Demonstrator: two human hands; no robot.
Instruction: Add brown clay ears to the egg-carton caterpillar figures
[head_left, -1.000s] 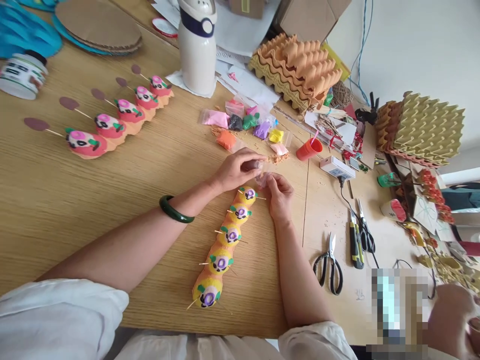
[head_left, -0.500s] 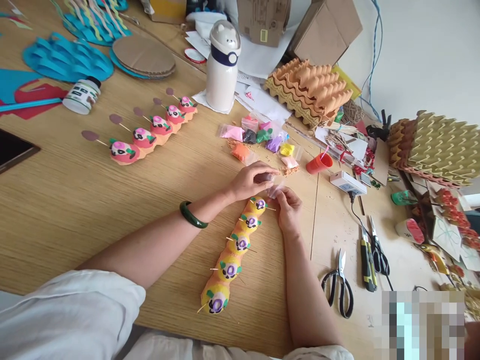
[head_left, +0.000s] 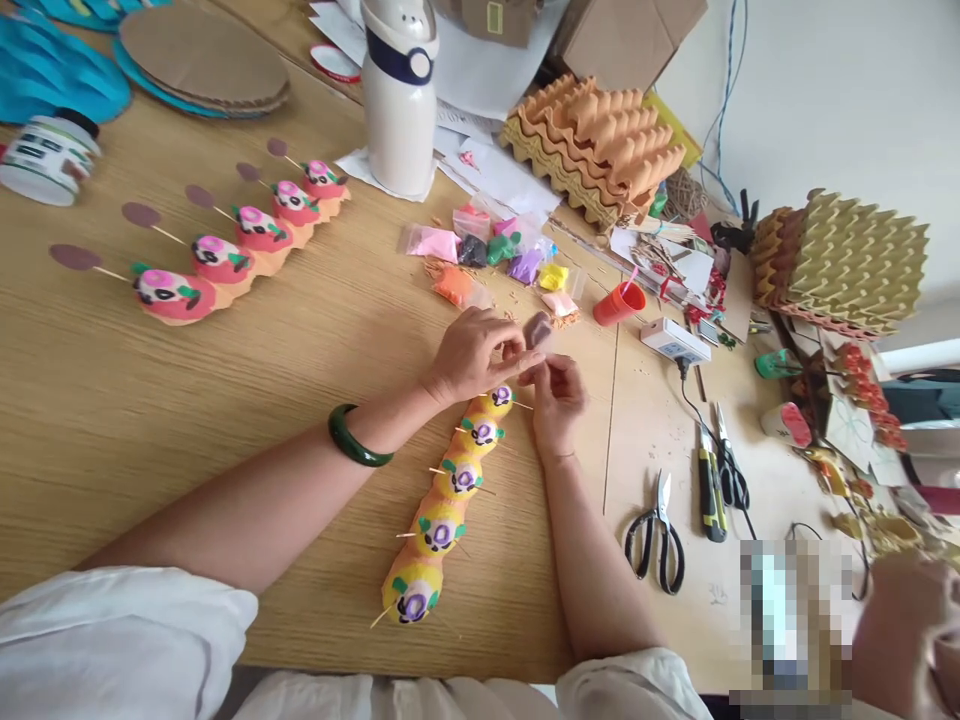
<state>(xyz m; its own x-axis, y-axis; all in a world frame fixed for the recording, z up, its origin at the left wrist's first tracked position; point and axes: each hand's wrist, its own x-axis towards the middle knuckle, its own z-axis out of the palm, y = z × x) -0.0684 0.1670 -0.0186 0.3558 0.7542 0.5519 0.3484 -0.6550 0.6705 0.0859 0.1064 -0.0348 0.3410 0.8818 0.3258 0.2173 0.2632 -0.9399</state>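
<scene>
Fingers [head_left: 553, 372] of the right hand [head_left: 559, 402] pinch a small plastic packet of brownish-purple material [head_left: 538, 329] over the wooden desk [head_left: 330, 330]; its near edge is hidden, and whether the left hand [head_left: 474, 352] grips it I cannot tell.

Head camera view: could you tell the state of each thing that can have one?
Small clear plastic bag of mauve clay: at fingertips of left hand and right hand; open or sealed, unclear.
Yellow carton strip: face up, wooden sticks inserted.
White bottle with navy band: upright.
White jar with black lid: closed.
Red plastic cup: uncovered, pink stick inside.
White plastic power strip: black plug inserted.
Nearer black-handled steel scissors: unheld.
</scene>
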